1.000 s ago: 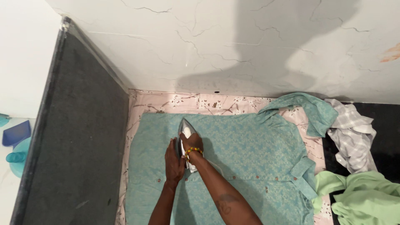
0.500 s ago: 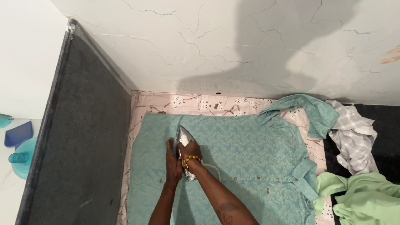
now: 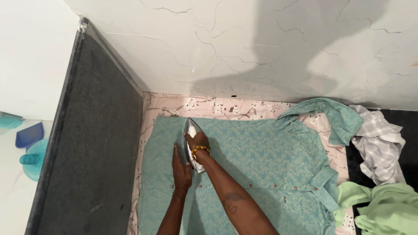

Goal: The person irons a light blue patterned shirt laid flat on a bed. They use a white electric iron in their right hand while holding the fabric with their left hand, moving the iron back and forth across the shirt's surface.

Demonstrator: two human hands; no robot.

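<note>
Since a second ago, iron and hands sit much as before on the garment, barely shifted. Seen from the head camera, the right hand has its grip closed around the silver iron's handle, tip pointing toward the white wall. Just left of that grip, the left hand lies flat, fingers spread, on the teal patterned shirt. Open cloth stretches right of the grip; the dark panel bounds the left. Crumpled green cloth and grey checked cloth lie far right.

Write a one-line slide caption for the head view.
Right hand grips iron on teal shirt; left hand flat beside it.
</note>
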